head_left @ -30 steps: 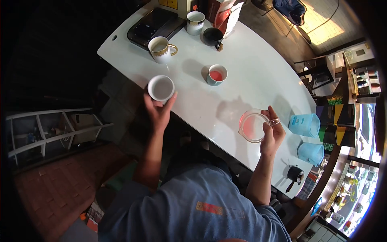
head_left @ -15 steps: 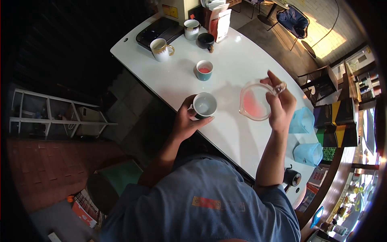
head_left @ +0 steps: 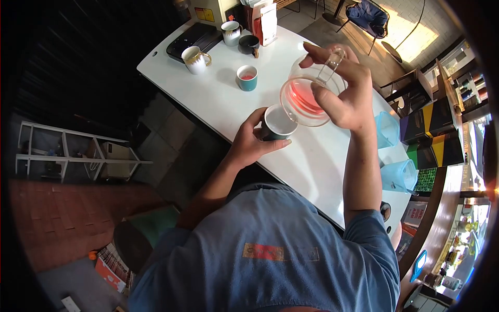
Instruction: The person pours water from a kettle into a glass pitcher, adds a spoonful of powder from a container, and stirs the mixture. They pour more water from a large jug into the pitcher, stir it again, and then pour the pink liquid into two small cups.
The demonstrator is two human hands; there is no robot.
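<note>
My left hand (head_left: 251, 139) is wrapped round a dark cup (head_left: 277, 125) with a white inside, held near the table's front edge. In my right hand (head_left: 347, 96) is a glass jug (head_left: 306, 104), gripped by its clear handle. The jug tilts to the left with pink-red liquid (head_left: 304, 98) in it, and its lip overlaps the cup's rim in this view. Farther back on the table stands a small teal cup (head_left: 247, 79) with a little red liquid inside.
At the back are a white-and-gold mug (head_left: 195, 60), a second mug (head_left: 231, 33), a black cup (head_left: 249, 46), a flat black device (head_left: 193, 41) and a white pouch (head_left: 268, 24). Light-blue containers (head_left: 399, 176) stand at the right edge of the white table (head_left: 208, 93).
My right hand has brought the jug left and tipped it toward the cup. My left hand has moved the cup slightly right. The view has shifted a little.
</note>
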